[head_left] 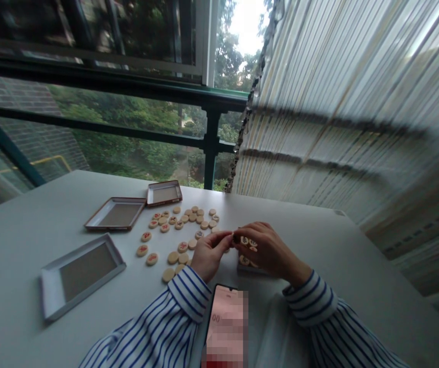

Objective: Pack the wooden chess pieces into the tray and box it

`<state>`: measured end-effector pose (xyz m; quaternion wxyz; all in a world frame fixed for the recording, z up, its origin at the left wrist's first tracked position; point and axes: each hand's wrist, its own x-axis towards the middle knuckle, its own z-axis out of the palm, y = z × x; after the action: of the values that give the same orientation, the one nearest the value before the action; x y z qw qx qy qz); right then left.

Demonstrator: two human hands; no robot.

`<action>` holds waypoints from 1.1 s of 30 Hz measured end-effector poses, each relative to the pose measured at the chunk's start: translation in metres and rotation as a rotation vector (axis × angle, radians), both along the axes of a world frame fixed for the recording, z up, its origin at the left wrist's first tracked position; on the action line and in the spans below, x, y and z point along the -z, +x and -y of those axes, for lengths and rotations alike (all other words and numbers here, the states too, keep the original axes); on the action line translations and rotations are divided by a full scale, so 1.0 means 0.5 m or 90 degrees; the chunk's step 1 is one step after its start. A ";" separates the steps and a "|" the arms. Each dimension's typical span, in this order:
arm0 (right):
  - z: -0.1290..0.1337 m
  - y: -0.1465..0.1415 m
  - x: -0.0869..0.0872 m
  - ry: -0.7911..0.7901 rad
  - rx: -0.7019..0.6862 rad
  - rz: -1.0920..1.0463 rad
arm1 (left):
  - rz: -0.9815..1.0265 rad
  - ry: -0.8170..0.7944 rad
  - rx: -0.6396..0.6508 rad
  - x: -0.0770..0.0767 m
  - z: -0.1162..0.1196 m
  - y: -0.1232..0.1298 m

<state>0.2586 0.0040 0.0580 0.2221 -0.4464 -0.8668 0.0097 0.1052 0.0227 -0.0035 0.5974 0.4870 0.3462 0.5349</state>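
Round wooden pieces with red or black characters, such as a red-marked piece (183, 247), lie scattered over the middle of the white table (135, 306). A box (255, 272) holding several pieces sits at the right, partly hidden under my right hand (267, 250). My left hand (210, 253) is beside the box, thumb and index finger pinched together at its left edge. Both hands' fingertips meet there; whatever they pinch is too small to make out. The right hand's fingers are bent over the box, and its thumb is largely hidden.
Three shallow trays or lids lie at the left: a large white one (46, 299), a brown-edged one (115, 228) and a smaller one (164, 202) behind. A phone (225, 324) lies between my forearms. Behind the table are a window, a green railing (127, 132) and a striped curtain (299, 133).
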 end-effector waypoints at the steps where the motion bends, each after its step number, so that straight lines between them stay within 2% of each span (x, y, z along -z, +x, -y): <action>1: -0.001 0.002 0.000 0.004 0.002 0.001 | -0.003 0.002 -0.001 0.000 0.000 0.000; 4: -0.003 0.008 -0.002 0.019 0.013 -0.005 | -0.028 0.001 -0.004 0.003 0.001 0.002; 7: -0.006 0.018 -0.008 0.023 0.027 -0.014 | -0.111 0.041 -0.020 0.011 0.004 0.003; 13: -0.014 0.040 -0.015 0.032 0.054 -0.036 | -0.339 0.255 -0.027 0.020 0.017 0.004; 18: -0.021 0.053 -0.019 0.028 0.070 -0.037 | -0.416 0.384 -0.014 0.008 0.028 0.009; 27: -0.041 0.049 -0.040 0.032 0.080 -0.059 | -0.479 0.403 -0.003 0.016 0.040 0.015; 33: -0.054 0.049 -0.024 0.023 0.080 -0.054 | -0.491 0.388 0.012 0.023 0.042 0.015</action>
<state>0.2833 0.0308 0.0702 0.2671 -0.4948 -0.8269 -0.0011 0.1130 0.0018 -0.0151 0.2607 0.8056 0.3653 0.3869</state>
